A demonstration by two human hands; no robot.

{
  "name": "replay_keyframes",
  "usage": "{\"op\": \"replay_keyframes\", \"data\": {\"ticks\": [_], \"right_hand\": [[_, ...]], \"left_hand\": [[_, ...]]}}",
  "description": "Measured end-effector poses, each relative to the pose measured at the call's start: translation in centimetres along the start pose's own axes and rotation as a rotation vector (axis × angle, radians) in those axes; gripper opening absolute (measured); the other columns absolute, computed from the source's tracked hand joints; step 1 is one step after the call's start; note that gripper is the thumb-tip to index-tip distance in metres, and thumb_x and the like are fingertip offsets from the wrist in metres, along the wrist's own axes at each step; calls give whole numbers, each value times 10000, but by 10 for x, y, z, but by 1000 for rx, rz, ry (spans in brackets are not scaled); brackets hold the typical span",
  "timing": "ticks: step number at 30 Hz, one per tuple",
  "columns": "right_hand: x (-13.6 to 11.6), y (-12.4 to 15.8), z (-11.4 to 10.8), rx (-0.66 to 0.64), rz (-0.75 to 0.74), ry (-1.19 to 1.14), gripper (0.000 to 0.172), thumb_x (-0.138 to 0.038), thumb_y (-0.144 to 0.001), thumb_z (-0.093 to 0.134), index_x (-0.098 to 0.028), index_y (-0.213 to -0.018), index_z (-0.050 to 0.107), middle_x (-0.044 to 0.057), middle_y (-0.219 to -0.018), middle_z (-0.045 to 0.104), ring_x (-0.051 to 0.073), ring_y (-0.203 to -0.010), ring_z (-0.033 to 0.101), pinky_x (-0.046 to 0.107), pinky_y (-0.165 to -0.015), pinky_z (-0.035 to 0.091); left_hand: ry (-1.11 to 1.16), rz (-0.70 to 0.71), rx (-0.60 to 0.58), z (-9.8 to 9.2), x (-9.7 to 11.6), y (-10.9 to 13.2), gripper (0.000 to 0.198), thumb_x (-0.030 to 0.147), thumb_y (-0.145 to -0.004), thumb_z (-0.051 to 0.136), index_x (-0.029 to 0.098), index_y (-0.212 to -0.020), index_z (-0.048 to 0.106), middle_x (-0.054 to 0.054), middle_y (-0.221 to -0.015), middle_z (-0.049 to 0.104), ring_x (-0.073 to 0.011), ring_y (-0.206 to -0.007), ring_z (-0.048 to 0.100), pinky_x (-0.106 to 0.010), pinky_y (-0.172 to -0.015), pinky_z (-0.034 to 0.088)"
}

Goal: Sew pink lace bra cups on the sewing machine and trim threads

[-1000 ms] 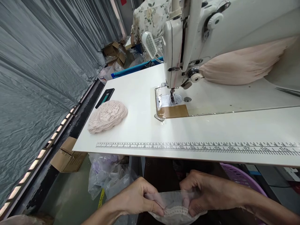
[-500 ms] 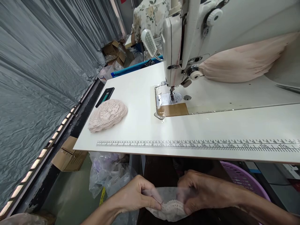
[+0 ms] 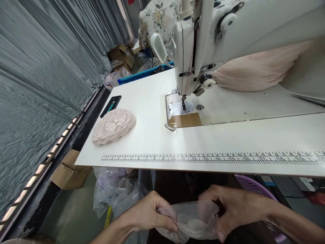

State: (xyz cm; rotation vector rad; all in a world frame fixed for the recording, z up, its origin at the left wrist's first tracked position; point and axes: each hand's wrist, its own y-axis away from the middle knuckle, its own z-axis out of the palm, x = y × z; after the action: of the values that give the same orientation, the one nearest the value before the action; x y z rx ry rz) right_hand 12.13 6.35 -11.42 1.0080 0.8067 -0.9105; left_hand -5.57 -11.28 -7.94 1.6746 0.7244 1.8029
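Below the table's front edge, my left hand and my right hand both pinch a small piece of sheer pale fabric with a lace trim. The piece is stretched between the two hands, fingers closed on its edges. On the white sewing table above lies a pile of pink lace pieces. The white sewing machine stands at the upper right, with its needle over the metal plate.
A black phone lies behind the lace pile. Pink fabric is bunched under the machine arm. A printed ruler runs along the table's front. A purple basket, plastic bags and a cardboard box sit below. A person in floral clothing is behind.
My hands have shifted the sheer lace piece slightly; my right hand has moved a little to the right and regripped its edge. The view has drifted slightly.
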Motion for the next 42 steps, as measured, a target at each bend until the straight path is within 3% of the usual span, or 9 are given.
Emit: {"op": "replay_keyframes", "data": {"ticks": [4, 8, 12, 16, 22, 27, 33, 42], "right_hand": [[21, 8, 3, 50, -80, -178, 489, -389, -548, 839, -197, -962, 662, 13, -895, 653, 190, -889, 588, 270, -745, 457], [34, 0, 22, 113, -160, -300, 520, -483, -653, 758, -224, -1071, 589, -13, -854, 619, 176, -873, 587, 287, -776, 433], [35, -8, 33, 198, -190, -321, 357, -412, -700, 746, -190, -959, 641, -31, -770, 579, 120, -728, 547, 233, -684, 410], [36, -8, 33, 258, -191, -294, 297, -425, -742, 705, -153, -857, 675, -9, -712, 602, 128, -687, 543, 233, -634, 402], [37, -3, 31, 271, -169, -234, 342, -469, -774, 657, -140, -845, 718, 34, -723, 672, 166, -692, 602, 260, -645, 427], [33, -8, 32, 298, -142, -175, 357, -478, -739, 679, -159, -883, 750, 45, -740, 703, 187, -703, 622, 263, -634, 435], [32, -13, 34, 335, -141, -172, 359, -497, -763, 641, -156, -764, 752, 34, -717, 699, 180, -683, 617, 246, -607, 437], [34, -12, 32, 322, -165, -189, 451, -562, -786, 600, -140, -837, 751, 50, -719, 706, 186, -673, 632, 265, -626, 455]], "left_hand": [[17, -19, 22, -6, -3, 8, 148, 256, -564, 805, 156, -649, 734, 33, -514, 564, -52, -488, 459, -156, -508, 374], [17, -29, 56, -7, -10, 11, 185, 306, -573, 808, 163, -668, 740, 19, -534, 591, -55, -487, 467, -160, -511, 379], [9, -25, 97, -5, -13, 12, 224, 337, -551, 824, 156, -648, 738, 14, -534, 587, -53, -486, 448, -159, -502, 361], [26, -23, 108, -4, -11, 16, 249, 343, -509, 847, 157, -633, 738, 33, -494, 532, -45, -474, 397, -155, -493, 334], [-21, 14, 85, -2, -8, 19, 232, 369, -573, 814, 156, -620, 736, 51, -454, 452, -37, -456, 324, -158, -487, 305], [-61, -16, 103, 0, -10, 19, 231, 352, -570, 812, 146, -644, 739, 37, -479, 498, -52, -475, 384, -159, -482, 303], [-91, -31, 68, -1, -18, 18, 273, 387, -576, 798, 135, -662, 739, -3, -552, 594, -83, -512, 488, -174, -512, 353], [-96, -21, 62, -2, -15, 16, 308, 425, -569, 798, 133, -634, 723, 16, -519, 560, -65, -484, 445, -166, -481, 313]]}}
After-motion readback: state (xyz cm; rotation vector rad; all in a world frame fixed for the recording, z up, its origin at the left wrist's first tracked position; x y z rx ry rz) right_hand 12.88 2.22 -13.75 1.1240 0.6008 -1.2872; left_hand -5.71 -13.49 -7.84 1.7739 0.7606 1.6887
